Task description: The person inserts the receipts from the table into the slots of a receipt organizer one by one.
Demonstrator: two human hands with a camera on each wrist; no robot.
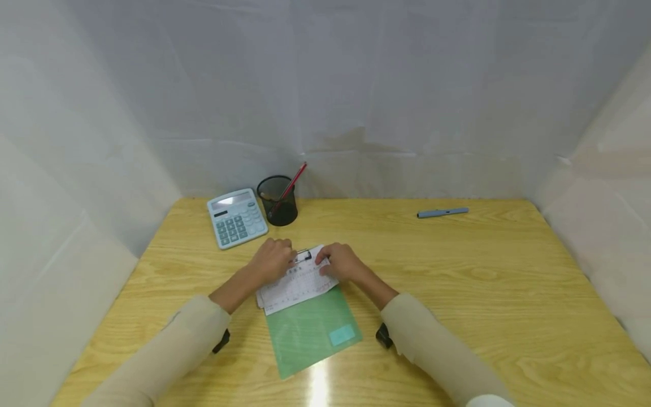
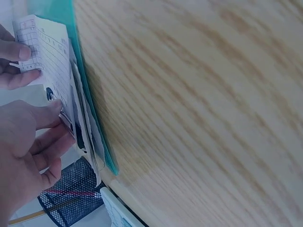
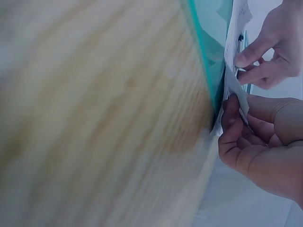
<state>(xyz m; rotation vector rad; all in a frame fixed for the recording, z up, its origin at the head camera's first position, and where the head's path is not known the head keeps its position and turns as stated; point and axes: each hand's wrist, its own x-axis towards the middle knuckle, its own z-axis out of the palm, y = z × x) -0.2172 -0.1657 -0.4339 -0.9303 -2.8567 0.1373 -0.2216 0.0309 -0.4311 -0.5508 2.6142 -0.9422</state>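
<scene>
Printed sheets of paper (image 1: 297, 288) lie on a translucent green folder (image 1: 312, 333) with a light blue label, at the near middle of the table. A wire clip with dark ends (image 1: 303, 256) sits at the sheets' top edge. My left hand (image 1: 273, 261) is at that edge; in the left wrist view its thumb and fingers pinch the clip, partly covering it. My right hand (image 1: 342, 263) is at the top right corner. In the right wrist view, its thumb and curled fingers pinch the paper's bent corner (image 3: 240, 97).
A light blue calculator (image 1: 237, 219) lies at the back left, beside a black mesh pen cup (image 1: 283, 212) holding a red pencil (image 1: 295, 182). A blue pen (image 1: 442, 212) lies near the back edge, right of centre. Pale sheeting (image 1: 386, 102) encloses the wooden table (image 1: 483, 294).
</scene>
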